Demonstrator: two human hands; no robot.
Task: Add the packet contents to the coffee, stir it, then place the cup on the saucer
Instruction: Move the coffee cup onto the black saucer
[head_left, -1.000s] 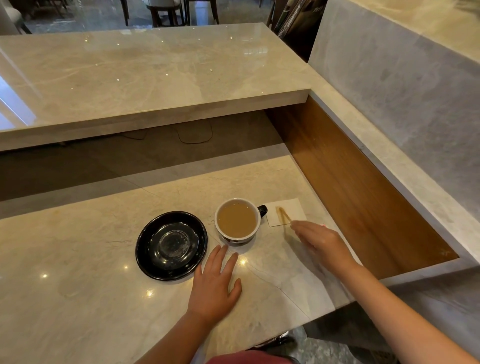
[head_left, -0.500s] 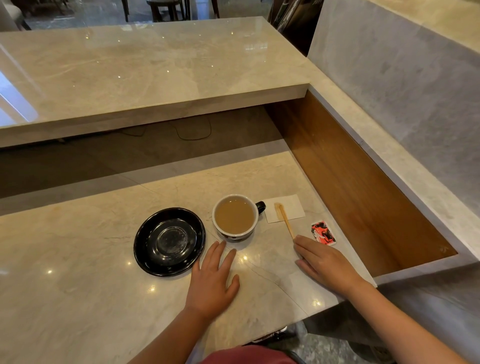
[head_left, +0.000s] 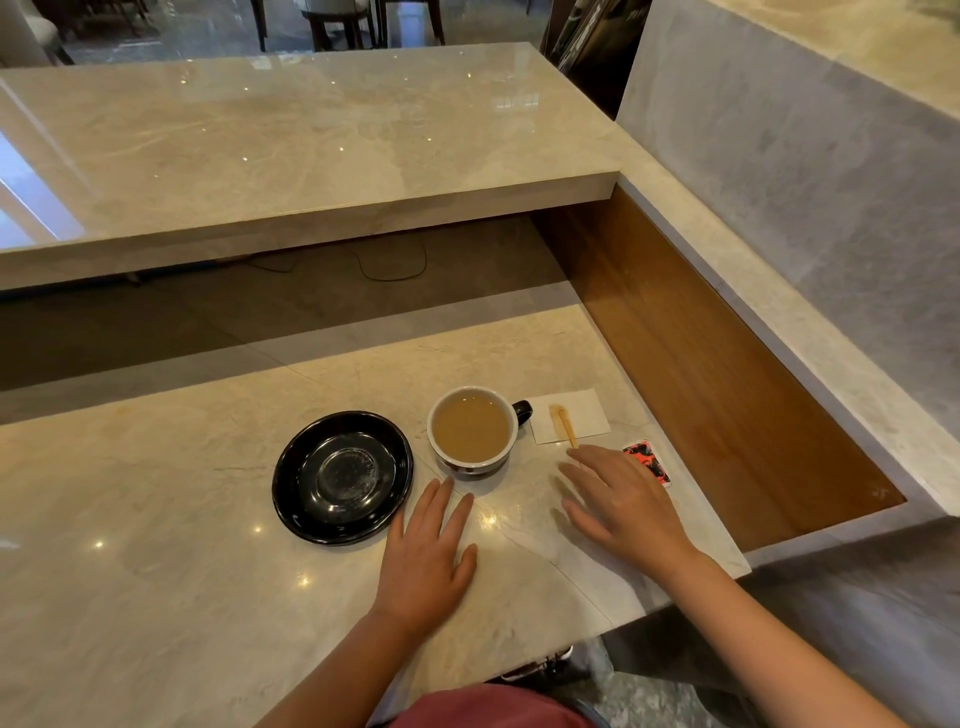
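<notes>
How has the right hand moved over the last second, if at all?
Yes. The right hand has drawn back toward the person, away from the napkin, uncovering the packet.

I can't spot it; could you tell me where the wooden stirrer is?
The thin wooden stirrer lies on the white napkin, right of the coffee cup.

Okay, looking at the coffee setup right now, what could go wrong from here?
The cup is filled close to its rim, so lifting it onto the saucer could slop coffee. The right hand partly covers the packet and sits just short of the stirrer, so a careless reach might knock either.
</notes>
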